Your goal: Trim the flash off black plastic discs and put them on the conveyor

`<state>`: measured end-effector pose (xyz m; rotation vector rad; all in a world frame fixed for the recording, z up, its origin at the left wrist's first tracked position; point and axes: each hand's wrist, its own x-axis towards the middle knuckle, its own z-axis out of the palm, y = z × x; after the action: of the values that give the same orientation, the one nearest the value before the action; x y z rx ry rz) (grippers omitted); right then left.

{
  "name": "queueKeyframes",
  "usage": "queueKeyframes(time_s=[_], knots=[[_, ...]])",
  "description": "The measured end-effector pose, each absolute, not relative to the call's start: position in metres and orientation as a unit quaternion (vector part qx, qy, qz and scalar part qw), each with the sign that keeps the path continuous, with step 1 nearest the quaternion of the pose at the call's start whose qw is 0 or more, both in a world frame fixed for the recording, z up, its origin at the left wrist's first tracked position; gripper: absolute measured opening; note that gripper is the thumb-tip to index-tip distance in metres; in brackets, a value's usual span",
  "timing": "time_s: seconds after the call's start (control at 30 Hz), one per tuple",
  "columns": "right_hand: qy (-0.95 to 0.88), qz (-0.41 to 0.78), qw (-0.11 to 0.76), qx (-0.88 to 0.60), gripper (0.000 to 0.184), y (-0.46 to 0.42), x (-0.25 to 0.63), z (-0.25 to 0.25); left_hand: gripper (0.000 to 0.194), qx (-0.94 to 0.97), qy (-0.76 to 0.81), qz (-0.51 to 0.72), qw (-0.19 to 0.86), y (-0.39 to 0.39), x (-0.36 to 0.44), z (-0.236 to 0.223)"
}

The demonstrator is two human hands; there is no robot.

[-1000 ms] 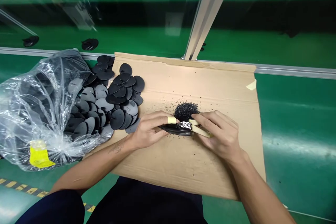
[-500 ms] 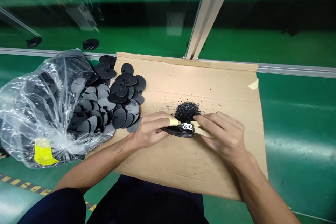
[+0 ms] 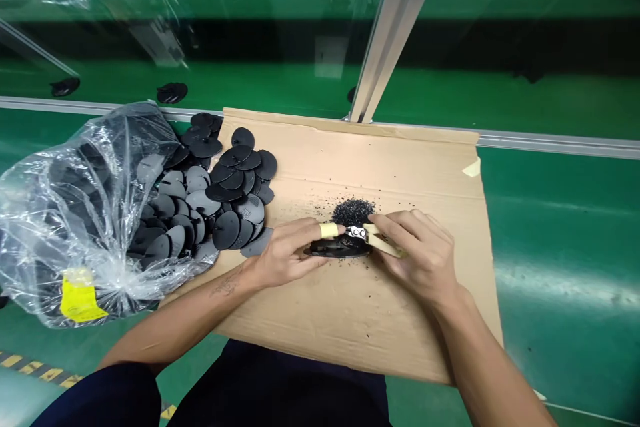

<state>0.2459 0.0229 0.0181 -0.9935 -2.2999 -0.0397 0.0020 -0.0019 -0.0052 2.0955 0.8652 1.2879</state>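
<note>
My left hand (image 3: 293,250) is closed on a black plastic disc (image 3: 343,249), held tilted low over the cardboard sheet (image 3: 320,320). Yellow tape wraps one finger of that hand. In my right hand (image 3: 425,247) is a pair of nippers (image 3: 377,239) with cream handles; their metal jaws are at the disc's upper side, close to my left fingertips. Whether the jaws are closed on the disc I cannot tell. Just behind the disc lies a heap of small black plastic clippings (image 3: 354,211), with loose bits scattered around it.
Many black discs (image 3: 240,167) lie piled on the left of the cardboard. Beside them a clear plastic bag (image 3: 95,213) with a yellow label holds more. An upright metal post (image 3: 395,40) and a metal rail (image 3: 540,141) stand behind the cardboard on the green table.
The disc has tilted, so more of its face shows, and the nippers' handles look spread wider. Both hands stay nearly in place; the whole view has shifted slightly.
</note>
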Motion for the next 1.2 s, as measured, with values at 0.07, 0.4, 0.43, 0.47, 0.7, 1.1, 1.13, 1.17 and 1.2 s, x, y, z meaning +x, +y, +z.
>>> queueKeyframes(time_s=[0.07,0.4,0.43,0.47,0.7,1.1,1.13,1.17,1.2], knots=[[-0.875,-0.027,0.303,-0.378,0.013,0.024,0.245,0.017,0.036,0.786,0.324,0.458,0.259,-0.002,0.002,-0.007],[-0.873,-0.034,0.306,-0.378,0.013,0.026,0.246,0.016,0.027,0.781,0.337,0.466,0.244,-0.001,0.004,-0.007],[-0.873,-0.034,0.306,-0.38,0.013,0.025,0.246,0.016,0.026,0.78,0.337,0.468,0.241,0.0,0.004,-0.007],[-0.872,-0.034,0.304,-0.382,0.013,0.025,0.246,0.016,0.025,0.779,0.336,0.472,0.24,0.0,0.004,-0.007],[-0.838,-0.035,0.284,-0.465,0.025,0.032,0.255,0.009,0.02,0.71,0.379,0.491,0.333,-0.002,0.007,-0.005],[-0.763,-0.115,0.212,-0.6,0.037,0.053,0.288,-0.007,0.052,0.363,0.404,0.513,0.664,0.013,0.005,-0.006],[-0.765,-0.125,0.207,-0.597,0.036,0.053,0.289,-0.008,0.053,0.359,0.405,0.52,0.661,0.012,0.004,-0.002],[-0.765,-0.134,0.203,-0.596,0.037,0.054,0.289,-0.008,0.055,0.362,0.407,0.528,0.652,0.011,0.002,0.002],[-0.765,-0.141,0.201,-0.595,0.037,0.054,0.289,-0.008,0.056,0.373,0.41,0.535,0.638,0.01,-0.001,0.007]])
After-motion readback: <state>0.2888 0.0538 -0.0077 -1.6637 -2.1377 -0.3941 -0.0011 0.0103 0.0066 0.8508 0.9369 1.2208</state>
